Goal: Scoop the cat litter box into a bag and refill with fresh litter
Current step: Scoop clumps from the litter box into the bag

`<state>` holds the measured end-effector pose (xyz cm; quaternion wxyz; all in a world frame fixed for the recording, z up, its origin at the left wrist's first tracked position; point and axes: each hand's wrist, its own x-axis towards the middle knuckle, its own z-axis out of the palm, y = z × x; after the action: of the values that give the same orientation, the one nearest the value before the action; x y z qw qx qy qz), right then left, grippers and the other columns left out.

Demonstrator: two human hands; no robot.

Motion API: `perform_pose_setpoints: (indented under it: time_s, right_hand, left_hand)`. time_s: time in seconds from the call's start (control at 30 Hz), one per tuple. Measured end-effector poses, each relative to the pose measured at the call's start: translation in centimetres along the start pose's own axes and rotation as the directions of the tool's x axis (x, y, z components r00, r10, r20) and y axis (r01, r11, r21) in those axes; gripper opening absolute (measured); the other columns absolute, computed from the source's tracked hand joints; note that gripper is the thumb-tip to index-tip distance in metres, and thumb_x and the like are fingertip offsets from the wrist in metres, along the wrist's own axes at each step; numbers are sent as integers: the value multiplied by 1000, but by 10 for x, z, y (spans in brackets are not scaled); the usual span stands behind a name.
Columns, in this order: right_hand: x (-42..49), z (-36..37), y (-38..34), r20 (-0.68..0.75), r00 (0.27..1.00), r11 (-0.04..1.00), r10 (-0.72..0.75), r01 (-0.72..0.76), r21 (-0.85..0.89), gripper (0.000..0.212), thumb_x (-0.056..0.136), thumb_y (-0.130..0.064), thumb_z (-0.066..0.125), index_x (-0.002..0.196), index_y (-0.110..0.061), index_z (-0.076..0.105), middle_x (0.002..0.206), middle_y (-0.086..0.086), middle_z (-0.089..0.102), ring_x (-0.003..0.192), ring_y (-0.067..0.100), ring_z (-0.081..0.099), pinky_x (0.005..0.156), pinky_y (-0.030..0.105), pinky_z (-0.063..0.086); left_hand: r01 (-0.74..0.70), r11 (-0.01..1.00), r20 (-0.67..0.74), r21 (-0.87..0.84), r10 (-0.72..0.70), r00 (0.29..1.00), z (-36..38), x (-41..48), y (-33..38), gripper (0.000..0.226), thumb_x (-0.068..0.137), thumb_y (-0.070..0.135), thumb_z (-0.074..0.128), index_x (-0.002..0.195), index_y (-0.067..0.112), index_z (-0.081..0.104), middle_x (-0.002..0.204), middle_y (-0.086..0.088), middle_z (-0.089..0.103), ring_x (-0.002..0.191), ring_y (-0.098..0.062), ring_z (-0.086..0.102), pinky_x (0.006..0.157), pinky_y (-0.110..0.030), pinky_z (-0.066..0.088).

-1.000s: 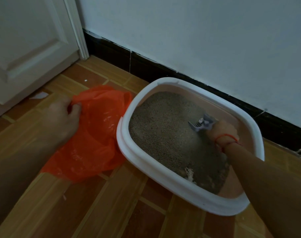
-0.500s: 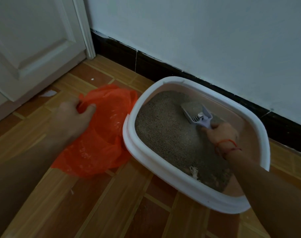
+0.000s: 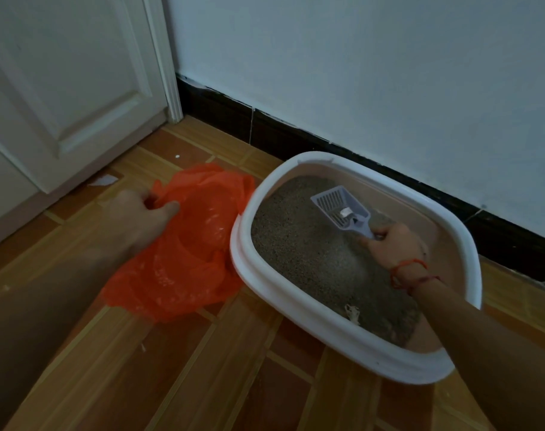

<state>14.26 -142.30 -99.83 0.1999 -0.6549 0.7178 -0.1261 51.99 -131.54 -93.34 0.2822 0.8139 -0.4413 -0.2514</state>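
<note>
A white litter box (image 3: pixel 299 300) sits on the floor by the wall, filled with grey-brown litter (image 3: pixel 302 244). My right hand (image 3: pixel 392 244) grips the handle of a pale slotted scoop (image 3: pixel 339 206), held above the litter with a small pale clump in its bowl. Left of the box lies an orange plastic bag (image 3: pixel 190 253), its mouth open upward. My left hand (image 3: pixel 137 216) pinches the bag's rim at its left edge. A pale clump (image 3: pixel 352 312) lies on the litter near the box's front wall.
The floor (image 3: pixel 202 368) is wood-pattern tile. A white door (image 3: pixel 62 88) stands at the left, a pale wall with a black skirting (image 3: pixel 296 138) behind the box. A paper scrap (image 3: pixel 103 181) lies by the door.
The scoop has risen out of the litter and swung left with a clump in it. My left hand has kept hold of the bag's rim. The view has shifted.
</note>
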Motion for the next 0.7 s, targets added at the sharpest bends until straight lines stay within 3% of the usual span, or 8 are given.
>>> perform_pose_setpoints:
  time_s: [0.13,0.3,0.53,0.7]
  right_hand:
    - [-2,2,0,53,998,1000,-23,23,2,35,88,-40,67,113,-15,72,75,-1,66,62,11,60,58,25,50]
    - [-2,-5,-5,62,996,998,-62,63,-25,31,88,-38,67,111,-18,73,76,0,67,58,8,57,47,17,38]
    - [-8,-5,-10,102,987,991,-123,127,-36,25,88,-35,68,102,-17,75,69,-1,66,59,14,61,52,20,47]
    - [-13,-8,-25,99,971,976,-219,220,-1,29,87,-28,70,114,-18,72,73,0,66,57,8,57,55,17,42]
  left_hand:
    - [-14,1000,41,11,14,999,-2,-2,-2,26,96,41,58,92,16,64,77,-3,65,66,-17,61,54,-24,42]
    - [-17,998,19,65,16,1000,-1,-1,-1,32,99,38,54,86,12,65,71,-8,64,61,-22,60,51,-26,38]
    - [-26,995,-18,100,28,999,-1,5,-5,39,101,31,50,80,1,64,67,-19,59,56,-30,52,54,-32,38]
    - [-30,995,-23,96,32,999,-1,4,-7,38,102,29,47,81,1,63,71,-21,60,55,-29,51,53,-31,36]
